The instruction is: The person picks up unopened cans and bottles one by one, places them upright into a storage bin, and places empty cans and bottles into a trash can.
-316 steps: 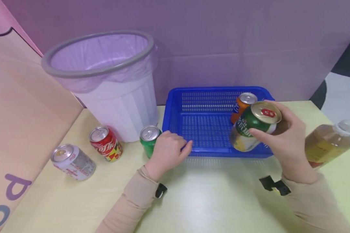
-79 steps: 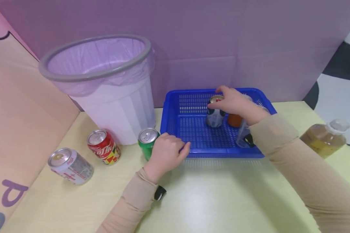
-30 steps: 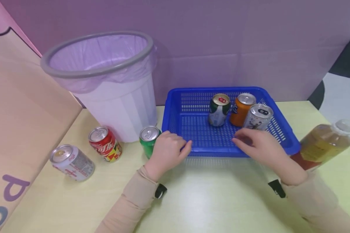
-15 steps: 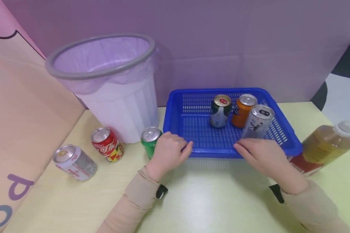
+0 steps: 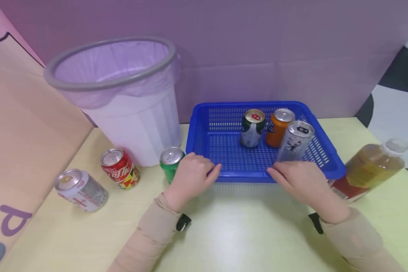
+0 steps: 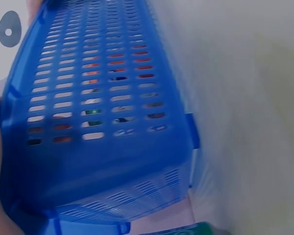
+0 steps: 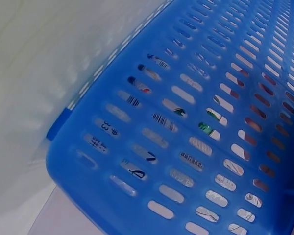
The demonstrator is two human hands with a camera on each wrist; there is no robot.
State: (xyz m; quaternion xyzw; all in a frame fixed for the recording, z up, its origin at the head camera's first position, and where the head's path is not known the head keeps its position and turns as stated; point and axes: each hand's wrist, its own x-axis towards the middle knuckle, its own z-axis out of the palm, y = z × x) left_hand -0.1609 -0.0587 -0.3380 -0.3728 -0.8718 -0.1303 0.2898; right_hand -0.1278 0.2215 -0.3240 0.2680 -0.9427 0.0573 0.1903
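In the head view a blue plastic basket (image 5: pixel 244 176) stands on the table. My left hand (image 5: pixel 193 174) grips its front left corner, fingers over the rim and thumb out to the right. Toward the front right, my right hand (image 5: pixel 302 184) grips the rim with fingers curled over it; the fingertips are hidden. Inside the basket stand a green-and-silver can (image 5: pixel 251 132), an orange soda can (image 5: pixel 275 131) and a tall silver can (image 5: pixel 293 143). Both wrist views show the slotted wall of the basket (image 6: pixel 98 161) close up, with can labels behind the slots.
A white trash bin (image 5: pixel 139 124) with a purple liner stands at the back left. Before it are a green can (image 5: pixel 168 170), a red cola can (image 5: pixel 120 170) and a white-silver can (image 5: pixel 83 192). A bottle of amber drink (image 5: pixel 370 170) stands right of the basket.
My right hand has set down and let go of the green-and-silver can in the basket, then drawn back to the front rim and taken hold there. My left hand has stayed put.
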